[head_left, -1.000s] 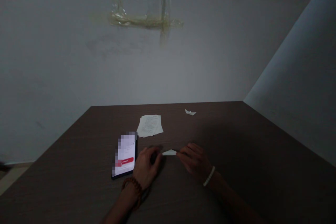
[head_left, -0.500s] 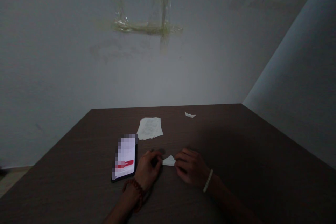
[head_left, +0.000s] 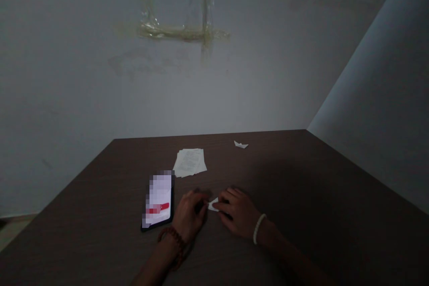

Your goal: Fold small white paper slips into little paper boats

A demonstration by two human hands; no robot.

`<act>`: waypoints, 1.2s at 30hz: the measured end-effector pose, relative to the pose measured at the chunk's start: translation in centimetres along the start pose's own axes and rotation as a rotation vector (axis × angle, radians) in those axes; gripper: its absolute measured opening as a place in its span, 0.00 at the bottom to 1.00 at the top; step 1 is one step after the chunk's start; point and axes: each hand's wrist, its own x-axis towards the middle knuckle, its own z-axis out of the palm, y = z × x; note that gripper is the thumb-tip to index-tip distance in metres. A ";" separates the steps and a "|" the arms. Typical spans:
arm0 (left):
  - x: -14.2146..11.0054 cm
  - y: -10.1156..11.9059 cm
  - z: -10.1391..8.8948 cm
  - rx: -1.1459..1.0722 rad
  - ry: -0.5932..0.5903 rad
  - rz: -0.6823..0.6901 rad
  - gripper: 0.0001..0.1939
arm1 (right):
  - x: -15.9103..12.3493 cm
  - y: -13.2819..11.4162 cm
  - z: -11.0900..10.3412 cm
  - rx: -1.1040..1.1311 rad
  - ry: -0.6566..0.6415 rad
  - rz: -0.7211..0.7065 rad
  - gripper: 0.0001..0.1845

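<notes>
Small folded paper (head_left: 211,207) between both hands; slip or skewed crease looks like the main risk.
Paper is tiny and mostly covered by fingers, so uneven pressure could shift the layers, and opposing pull could tear a corner, my read. Dim light and shadow don't help alignment. Left hand (head_left: 187,216): thumb and forefinger nearly closed, pinching the paper's left corner. Right hand (head_left: 240,212): fingers bent, partly open, fingertips over the paper's right part; can't tell if they pinch or just press. Paper sits just above or on the table (head_left: 301,196), can't tell which. Phone (head_left: 160,196) is beside left hand; sheets (head_left: 190,162) and paper boat (head_left: 240,145) lie farther back.
</notes>
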 end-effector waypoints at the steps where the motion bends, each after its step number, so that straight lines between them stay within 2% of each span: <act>1: 0.0 0.0 0.0 -0.010 -0.005 0.002 0.08 | 0.0 -0.1 0.0 -0.001 -0.002 0.006 0.13; 7: 0.1 0.0 -0.1 -0.045 -0.026 0.056 0.08 | 0.1 0.0 0.3 0.020 0.005 0.030 0.13; 16: -0.1 -0.9 0.2 0.037 -0.023 0.247 0.09 | 0.1 -0.3 0.2 0.027 0.025 0.062 0.11; 23: -0.2 0.3 -1.1 0.167 -0.139 0.331 0.11 | 0.3 -0.2 0.5 0.029 0.048 0.066 0.10; 28: -1.4 0.3 -2.0 0.198 -0.194 0.395 0.12 | 0.3 -0.2 0.7 0.042 0.058 0.081 0.10; 36: -2.0 0.3 -2.4 0.060 -0.170 0.309 0.14 | 0.5 -0.2 1.0 0.033 0.064 0.094 0.08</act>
